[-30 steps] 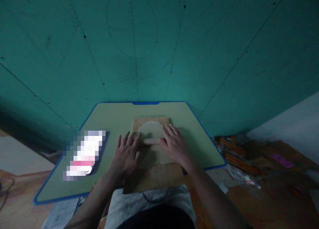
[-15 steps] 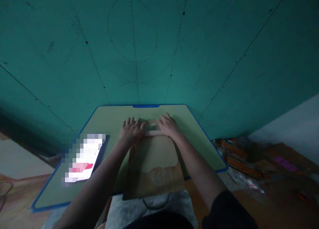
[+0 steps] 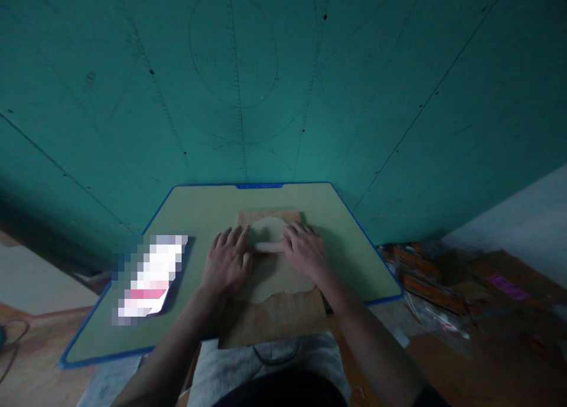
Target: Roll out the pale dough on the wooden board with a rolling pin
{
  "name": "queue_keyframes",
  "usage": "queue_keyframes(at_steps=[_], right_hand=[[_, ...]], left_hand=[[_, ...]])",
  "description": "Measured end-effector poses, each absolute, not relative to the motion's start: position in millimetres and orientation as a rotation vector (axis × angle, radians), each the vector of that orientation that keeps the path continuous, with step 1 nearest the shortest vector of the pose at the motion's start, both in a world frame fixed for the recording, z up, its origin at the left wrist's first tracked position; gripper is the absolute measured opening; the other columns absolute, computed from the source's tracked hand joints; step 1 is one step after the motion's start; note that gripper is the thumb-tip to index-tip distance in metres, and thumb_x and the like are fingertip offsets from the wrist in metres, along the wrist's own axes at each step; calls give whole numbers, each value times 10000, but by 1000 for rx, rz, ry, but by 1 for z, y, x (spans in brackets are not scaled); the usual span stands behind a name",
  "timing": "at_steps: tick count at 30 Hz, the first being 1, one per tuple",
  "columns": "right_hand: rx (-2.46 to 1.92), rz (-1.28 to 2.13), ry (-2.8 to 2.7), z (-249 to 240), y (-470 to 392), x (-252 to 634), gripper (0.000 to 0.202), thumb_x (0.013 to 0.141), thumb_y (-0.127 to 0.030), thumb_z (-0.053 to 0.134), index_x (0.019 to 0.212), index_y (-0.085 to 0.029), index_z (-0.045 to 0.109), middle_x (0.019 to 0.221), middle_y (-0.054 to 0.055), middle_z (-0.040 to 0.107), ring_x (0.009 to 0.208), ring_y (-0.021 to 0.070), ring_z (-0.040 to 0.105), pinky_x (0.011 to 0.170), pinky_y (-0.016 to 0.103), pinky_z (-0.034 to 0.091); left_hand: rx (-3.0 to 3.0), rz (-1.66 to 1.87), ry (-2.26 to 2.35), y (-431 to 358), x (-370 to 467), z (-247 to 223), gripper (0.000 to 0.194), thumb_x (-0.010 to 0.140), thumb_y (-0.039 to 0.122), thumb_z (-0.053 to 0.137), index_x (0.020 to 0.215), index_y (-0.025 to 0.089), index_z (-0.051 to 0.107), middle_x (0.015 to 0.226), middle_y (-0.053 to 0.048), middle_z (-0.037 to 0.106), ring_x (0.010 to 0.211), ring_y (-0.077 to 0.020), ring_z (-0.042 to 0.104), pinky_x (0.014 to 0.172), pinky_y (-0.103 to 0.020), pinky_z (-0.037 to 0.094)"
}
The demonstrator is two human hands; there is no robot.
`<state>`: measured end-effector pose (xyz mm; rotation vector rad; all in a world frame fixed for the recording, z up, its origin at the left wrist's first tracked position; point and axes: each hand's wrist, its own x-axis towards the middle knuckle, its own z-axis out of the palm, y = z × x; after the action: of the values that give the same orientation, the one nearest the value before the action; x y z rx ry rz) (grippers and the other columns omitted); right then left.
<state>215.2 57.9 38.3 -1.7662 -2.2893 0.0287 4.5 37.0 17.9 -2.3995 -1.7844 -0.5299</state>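
Observation:
A pale rolling pin (image 3: 269, 247) lies crosswise over a thin, flat, pale sheet (image 3: 272, 277); whether that sheet is clay or dough I cannot tell. Under the sheet is a wooden board (image 3: 279, 321), its bare near end overhanging the table's front edge. My left hand (image 3: 228, 259) rests over the pin's left end, fingers pointing forward and the thumb along its near side. Over the right end is my right hand (image 3: 305, 247), with its fingers bent around it. Both hands cover the pin's ends, so only its middle shows.
The pale table (image 3: 349, 259) has a blue rim and stands against a green wall (image 3: 283, 70). On its left side lies a phone (image 3: 155, 271) with a bright, pixelated screen. Cardboard and plastic wrapping (image 3: 434, 300) lie on the floor at the right.
Both hands and the rolling pin have come nearer to my body. The far part of the sheet and the board's far end now show beyond them. My right fingers are more bent.

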Motion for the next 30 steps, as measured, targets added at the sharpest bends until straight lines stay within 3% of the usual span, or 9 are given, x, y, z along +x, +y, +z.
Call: queue_keyframes(at_steps=[3,7,11,14,19,22,25,27,30], right_hand=[[-1654,-3,-2318,33,31,219,355,1064,-366,407,1229,-199,674,1349,134,670,1301,286,562,1153,469,352],[-1557,15,-2333,21,-4,227,506,1012,-399,527,1448,-144,551,1555,173,510,1477,329,396,1247,534,231],[-1541,43,-2340,15,-20,231,587,989,-407,561,1515,-155,492,1599,176,453,1531,325,319,1267,567,207],[-1542,63,-2355,17,-13,232,616,982,-434,581,1522,-152,485,1612,187,430,1538,336,307,1264,581,216],[-1548,63,-2413,29,25,231,531,1009,-476,551,1435,-160,575,1571,192,487,1504,330,371,1252,564,232],[-1588,89,-2440,35,53,228,534,1018,-551,516,1372,-167,624,1553,185,511,1481,316,406,1231,514,271],[-1708,183,-2397,40,80,224,614,1018,-631,454,1434,-198,584,1633,172,403,1496,327,386,1185,492,339],[-1770,245,-2353,41,97,221,610,1030,-631,418,1470,-232,554,1665,150,352,1490,331,399,1170,490,359],[-1781,310,-2353,41,120,218,560,1053,-597,379,1438,-246,586,1643,130,402,1465,303,446,1167,459,371]], left_hand=[[-2438,-594,-1718,11,-2,4,660,902,288,405,1538,117,444,1414,-189,608,1347,-382,503,1178,-589,351],[-2421,-705,-1594,-26,-6,-9,768,898,273,411,1638,163,235,1524,-185,501,1462,-402,382,1207,-633,296],[-2414,-692,-1562,-43,-8,-13,850,884,258,441,1661,182,107,1605,-183,415,1530,-410,284,1220,-659,269],[-2428,-637,-1585,-35,-9,-12,786,913,271,429,1651,188,171,1601,-167,440,1531,-390,303,1218,-648,289],[-2435,-469,-1661,4,-5,0,574,1029,405,356,1522,124,447,1500,-192,563,1458,-389,432,1196,-653,315],[-2399,-370,-1741,32,2,13,634,1012,522,441,1449,71,528,1462,-239,584,1418,-432,471,1192,-648,309],[-2416,-261,-1815,57,8,25,704,954,600,548,1442,93,544,1481,-233,572,1436,-436,452,1189,-611,327],[-2433,-179,-1857,72,10,32,789,917,659,572,1463,91,522,1498,-239,553,1449,-433,436,1181,-578,347],[-2438,-97,-1928,89,12,39,931,871,748,557,1492,60,477,1502,-265,532,1432,-427,452,1154,-527,381]])
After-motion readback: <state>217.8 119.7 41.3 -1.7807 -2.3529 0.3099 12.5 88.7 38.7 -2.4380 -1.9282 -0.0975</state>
